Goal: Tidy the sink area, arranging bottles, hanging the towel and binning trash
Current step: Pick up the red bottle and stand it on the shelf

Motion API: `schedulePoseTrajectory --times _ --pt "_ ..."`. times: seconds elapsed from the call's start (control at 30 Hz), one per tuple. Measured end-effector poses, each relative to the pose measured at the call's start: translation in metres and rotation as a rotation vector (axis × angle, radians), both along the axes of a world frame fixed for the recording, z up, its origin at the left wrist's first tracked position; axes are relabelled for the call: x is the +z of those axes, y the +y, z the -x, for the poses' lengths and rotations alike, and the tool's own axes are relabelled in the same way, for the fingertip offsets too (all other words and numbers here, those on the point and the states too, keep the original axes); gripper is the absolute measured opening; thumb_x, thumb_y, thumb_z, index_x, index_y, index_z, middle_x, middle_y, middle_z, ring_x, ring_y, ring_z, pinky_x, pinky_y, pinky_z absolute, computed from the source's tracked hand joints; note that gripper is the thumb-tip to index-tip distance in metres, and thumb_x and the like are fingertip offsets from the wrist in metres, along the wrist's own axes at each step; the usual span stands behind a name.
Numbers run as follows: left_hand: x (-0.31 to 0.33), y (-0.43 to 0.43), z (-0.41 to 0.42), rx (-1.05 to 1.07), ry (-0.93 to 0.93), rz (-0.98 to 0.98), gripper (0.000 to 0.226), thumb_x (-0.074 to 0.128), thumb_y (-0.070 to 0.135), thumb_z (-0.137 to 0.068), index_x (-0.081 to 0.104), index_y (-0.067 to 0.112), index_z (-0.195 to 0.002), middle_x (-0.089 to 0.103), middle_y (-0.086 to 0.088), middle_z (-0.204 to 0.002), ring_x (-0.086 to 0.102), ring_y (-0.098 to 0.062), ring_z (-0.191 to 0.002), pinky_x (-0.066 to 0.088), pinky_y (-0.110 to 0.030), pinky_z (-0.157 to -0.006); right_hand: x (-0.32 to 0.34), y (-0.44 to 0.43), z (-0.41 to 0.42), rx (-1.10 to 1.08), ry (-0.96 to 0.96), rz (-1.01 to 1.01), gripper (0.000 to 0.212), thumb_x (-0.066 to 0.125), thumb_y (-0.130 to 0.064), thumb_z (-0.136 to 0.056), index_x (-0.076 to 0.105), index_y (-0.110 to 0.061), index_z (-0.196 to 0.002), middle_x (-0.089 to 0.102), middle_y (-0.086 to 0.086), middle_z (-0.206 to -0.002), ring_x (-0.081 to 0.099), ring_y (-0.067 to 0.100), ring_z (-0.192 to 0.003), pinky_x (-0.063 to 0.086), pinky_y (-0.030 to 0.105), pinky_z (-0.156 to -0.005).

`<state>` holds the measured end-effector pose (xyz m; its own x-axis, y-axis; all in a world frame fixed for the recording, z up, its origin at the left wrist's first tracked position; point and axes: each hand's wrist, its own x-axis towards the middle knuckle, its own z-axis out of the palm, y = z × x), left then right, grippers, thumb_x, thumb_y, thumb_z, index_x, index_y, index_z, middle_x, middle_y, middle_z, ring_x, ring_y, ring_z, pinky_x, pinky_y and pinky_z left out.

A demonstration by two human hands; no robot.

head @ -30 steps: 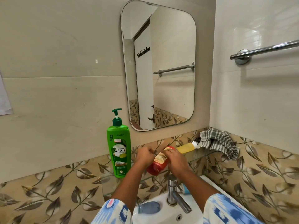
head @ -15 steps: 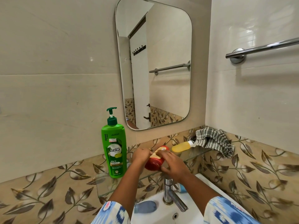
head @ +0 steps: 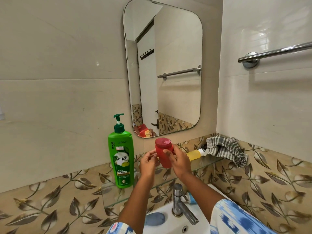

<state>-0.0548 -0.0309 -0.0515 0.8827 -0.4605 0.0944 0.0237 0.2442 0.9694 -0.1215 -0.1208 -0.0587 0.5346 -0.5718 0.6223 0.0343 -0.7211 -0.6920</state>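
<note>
A red bottle (head: 164, 152) stands upright above the glass shelf (head: 209, 163), its flat cap facing me. My right hand (head: 179, 160) wraps its right side and my left hand (head: 149, 162) touches its left side. A tall green pump shampoo bottle (head: 121, 157) stands on the shelf just left of my hands. A yellow bottle (head: 194, 155) lies on its side behind my right hand, its white cap under a crumpled grey-striped towel (head: 226, 149) at the shelf's right end.
A chrome towel bar (head: 276, 51) runs along the right wall. A mirror (head: 163, 65) hangs above the shelf. Below are the white sink (head: 168, 222) with a chrome tap (head: 180, 205), a blue item (head: 155, 219) on its rim and another small blue-white object (head: 191, 199) behind the tap.
The red bottle has been turned from lying slanted to standing upright and lifted a little between both hands. My view has shifted slightly.
</note>
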Motion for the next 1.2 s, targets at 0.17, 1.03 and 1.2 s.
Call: schedulePoseTrajectory --times 0.17,1.03,1.2 --pt "-0.014 -0.003 -0.002 0.058 -0.048 0.061 0.027 0.06 -0.002 -0.086 0.061 0.005 -0.112 0.063 -0.019 -0.111 0.061 -0.034 -0.097 0.057 -0.039 -0.07 0.011 0.003 -0.011 0.069 0.009 -0.182 0.083 0.03 -0.09 -0.062 0.058 -0.021 -0.099 0.071 0.006 -0.087 0.067 0.026 -0.08 0.057 0.05 -0.072" --pt "-0.038 -0.007 0.016 0.463 -0.283 -0.046 0.033 0.071 0.024 -0.081 0.064 0.017 -0.112 0.067 -0.013 -0.107 0.064 -0.035 -0.087 0.057 -0.05 -0.075 0.022 0.015 -0.015 0.133 0.085 -0.347 0.051 0.031 -0.069 -0.083 0.054 -0.024 -0.092 0.065 -0.001 -0.083 0.066 0.023 -0.081 0.057 0.05 -0.078" --pt "-0.044 -0.008 0.019 0.449 -0.331 -0.045 0.044 0.07 0.025 -0.082 0.058 0.012 -0.122 0.063 -0.014 -0.117 0.053 0.0 -0.07 0.044 -0.018 -0.057 0.014 -0.006 -0.006 0.054 0.094 -0.393 0.064 0.021 -0.077 -0.077 0.059 -0.025 -0.086 0.069 0.007 -0.089 0.066 0.027 -0.083 0.054 0.045 -0.075"
